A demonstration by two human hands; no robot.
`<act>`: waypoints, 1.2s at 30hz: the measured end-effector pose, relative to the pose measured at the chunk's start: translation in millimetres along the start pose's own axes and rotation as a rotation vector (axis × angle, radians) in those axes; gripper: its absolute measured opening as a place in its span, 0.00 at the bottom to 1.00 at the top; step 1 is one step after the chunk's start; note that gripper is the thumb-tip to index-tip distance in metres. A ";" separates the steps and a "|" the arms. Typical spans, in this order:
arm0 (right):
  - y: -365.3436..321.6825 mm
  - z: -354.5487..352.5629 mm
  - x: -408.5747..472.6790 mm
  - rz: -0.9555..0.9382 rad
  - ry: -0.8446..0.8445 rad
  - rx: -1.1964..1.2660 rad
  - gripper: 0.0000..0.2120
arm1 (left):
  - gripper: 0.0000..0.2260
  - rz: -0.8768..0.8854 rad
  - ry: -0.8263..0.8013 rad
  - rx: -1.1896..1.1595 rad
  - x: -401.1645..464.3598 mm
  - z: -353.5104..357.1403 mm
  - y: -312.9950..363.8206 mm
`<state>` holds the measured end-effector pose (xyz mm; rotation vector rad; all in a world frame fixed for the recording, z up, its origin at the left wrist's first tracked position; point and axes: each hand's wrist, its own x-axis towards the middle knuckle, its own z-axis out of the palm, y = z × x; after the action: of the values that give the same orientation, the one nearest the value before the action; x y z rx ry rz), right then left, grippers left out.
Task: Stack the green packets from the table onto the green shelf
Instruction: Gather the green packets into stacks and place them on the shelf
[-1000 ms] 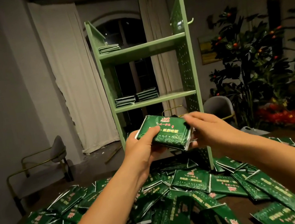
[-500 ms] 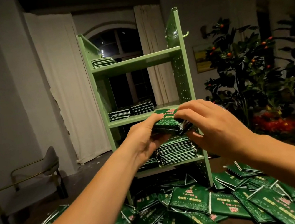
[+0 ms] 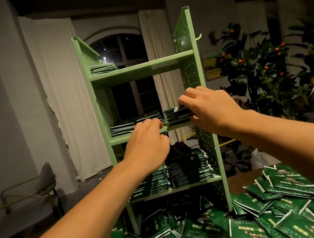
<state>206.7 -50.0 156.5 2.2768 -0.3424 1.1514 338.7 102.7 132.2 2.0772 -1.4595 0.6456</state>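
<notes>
The right hand reaches into the middle tier of the green shelf, its fingers curled over a small stack of packets that sits on that tier; thumb below, fingers on top, it grips the stack at its near right end. The left hand is just left of it and a little lower, knuckles up at the tier's front edge, fingers bent toward a flatter pile lying left of the gripped stack; whether it holds anything I cannot tell, since the fingertips are hidden behind the hand.

Above the hands, the top tier carries a few packets at its left end. Below them, the bottom tier is packed with two tall piles. The shelf stands on the table, a dark wooden top showing bare only to the right of the shelf's foot. Nearer than the hands and under both forearms, loose packets lie heaped and overlapping across the table.

Beyond the shelf, an arched window is dark between pale curtains. Far left of the left hand stands a chair with a brass frame against a white wall. Right of the right hand, a leafy plant bears small orange fruit, with a framed picture on the wall behind it.
</notes>
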 end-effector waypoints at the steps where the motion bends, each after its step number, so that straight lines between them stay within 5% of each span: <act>1: -0.5 5.2 5.5 -0.002 -0.016 -0.012 0.17 | 0.13 0.006 -0.014 0.013 1.6 0.6 -0.1; 10: 5.2 30.9 40.1 0.019 -0.364 0.170 0.19 | 0.18 0.087 -0.052 0.079 7.6 9.9 -10.2; 16: -4.5 17.7 4.4 0.003 -0.108 0.122 0.07 | 0.19 0.283 0.002 0.097 8.0 21.1 -4.0; 36: -3.4 43.2 23.6 0.119 -0.440 0.286 0.16 | 0.12 0.214 -0.182 0.154 62.7 47.0 0.9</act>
<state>250.8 -72.0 153.7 2.7955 -0.5127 0.7819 361.2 27.8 137.3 2.1611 -1.8046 0.6842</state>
